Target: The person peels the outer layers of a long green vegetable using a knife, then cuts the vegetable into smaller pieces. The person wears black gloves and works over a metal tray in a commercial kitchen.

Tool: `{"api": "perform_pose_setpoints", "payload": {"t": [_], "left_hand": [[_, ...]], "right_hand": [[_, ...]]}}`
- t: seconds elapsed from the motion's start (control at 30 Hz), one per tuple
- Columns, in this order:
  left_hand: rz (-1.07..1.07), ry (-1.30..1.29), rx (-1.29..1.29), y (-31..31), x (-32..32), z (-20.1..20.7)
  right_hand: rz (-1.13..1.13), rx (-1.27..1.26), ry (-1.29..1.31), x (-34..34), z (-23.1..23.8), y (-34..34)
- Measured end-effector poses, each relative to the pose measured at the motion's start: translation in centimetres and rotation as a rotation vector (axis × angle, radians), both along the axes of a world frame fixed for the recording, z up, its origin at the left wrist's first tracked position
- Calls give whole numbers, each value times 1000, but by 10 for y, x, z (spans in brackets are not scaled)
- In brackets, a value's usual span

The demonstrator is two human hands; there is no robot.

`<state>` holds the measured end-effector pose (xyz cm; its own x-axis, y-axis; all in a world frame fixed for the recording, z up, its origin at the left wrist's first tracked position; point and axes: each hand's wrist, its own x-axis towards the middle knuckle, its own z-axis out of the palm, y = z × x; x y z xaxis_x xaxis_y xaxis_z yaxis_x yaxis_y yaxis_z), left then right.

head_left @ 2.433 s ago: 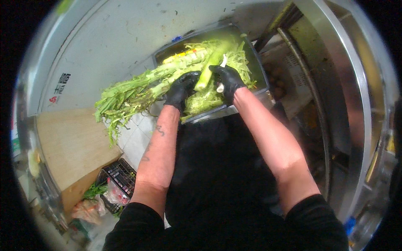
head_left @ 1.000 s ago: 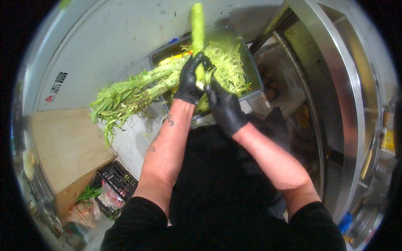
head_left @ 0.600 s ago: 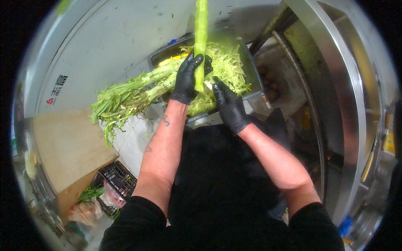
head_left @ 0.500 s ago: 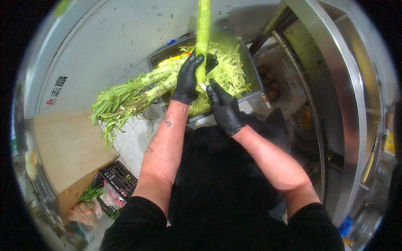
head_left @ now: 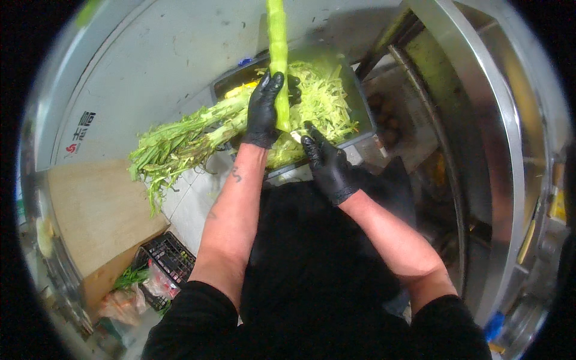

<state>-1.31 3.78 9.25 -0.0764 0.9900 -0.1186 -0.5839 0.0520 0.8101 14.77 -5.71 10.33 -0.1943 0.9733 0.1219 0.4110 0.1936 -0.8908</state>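
In black gloves, both my hands work over a dark grey bin heaped with pale green peelings. My left hand is closed round a long peeled celtuce stem, which stands nearly upright with its lower end over the bin. My right hand grips a small pale peeler just below the stem's lower end; its handle is mostly hidden by my fingers. Left of my left hand, leafy celtuce tops lie across the bin's edge and hang over its side.
A tan board or box stands to the left, with a black crate and plastic bags below it. A grey panel rises behind the bin. Metal shelving curves along the right.
My left hand and the celtuce stem have shifted slightly left. My right hand with the peeler has moved a little down and right, away from the stem.
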Motion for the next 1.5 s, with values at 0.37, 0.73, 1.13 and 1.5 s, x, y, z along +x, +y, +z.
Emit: {"api": "perform_pose_setpoints", "payload": {"t": [0.37,0.73,1.13,1.5], "left_hand": [[-132,-196,-60,5,-5,-14],[6,-202,21,5,-7,-3],[65,-110,14,5,-3,-1],[63,-81,-26,4,-11,-3]], "right_hand": [[-66,-115,89,-31,25,47],[-48,-169,-95,-16,9,-6],[10,66,-370,-9,-10,-9],[-40,198,-1,-26,14,45]]}}
